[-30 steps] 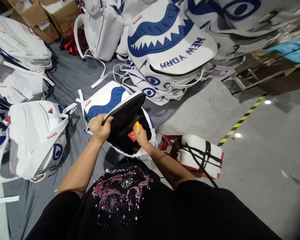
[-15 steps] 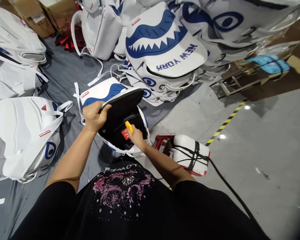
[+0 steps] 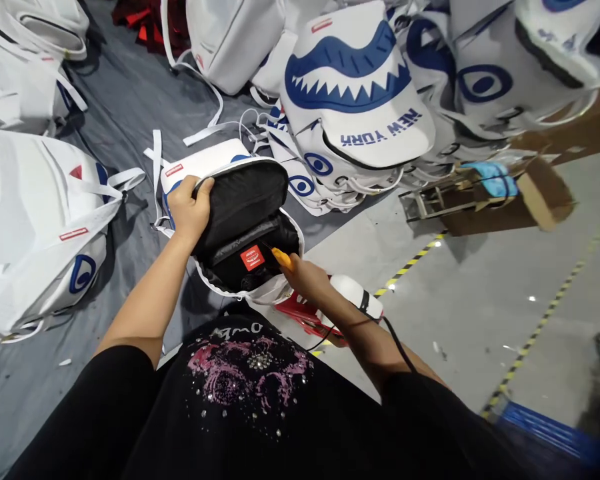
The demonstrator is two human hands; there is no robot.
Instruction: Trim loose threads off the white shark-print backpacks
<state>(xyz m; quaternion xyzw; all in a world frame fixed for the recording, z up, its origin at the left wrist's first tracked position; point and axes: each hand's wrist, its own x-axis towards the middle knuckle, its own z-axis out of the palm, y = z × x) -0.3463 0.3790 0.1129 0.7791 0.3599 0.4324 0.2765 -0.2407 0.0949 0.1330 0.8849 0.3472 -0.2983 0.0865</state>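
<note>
A white backpack (image 3: 215, 157) with blue trim lies in front of me, its front flap (image 3: 250, 183) lifted so the black lining shows. My left hand (image 3: 189, 208) is closed round the flap's edge on the left, thumb over the rim. Inside the opening, a red label (image 3: 253, 258) is sewn to the dark lining. My right hand (image 3: 305, 277) grips yellow-handled snips (image 3: 283, 259) at the right side of the opening. Their thin dark tip points left into the bag, apart from the label; whether it touches the lining I cannot tell.
Stacked white backpacks (image 3: 355, 80) with blue shark mouths stand behind, and another backpack (image 3: 35, 227) lies at left. A red stool with a white pad (image 3: 347, 291) is close by my right forearm. Farther right are a metal trolley (image 3: 423, 202) and cardboard box (image 3: 480, 210).
My left hand has tipped the flap farther back, showing more lining. My right hand has drawn slightly right with the snips, and their dark tip now shows. The view has shifted.
</note>
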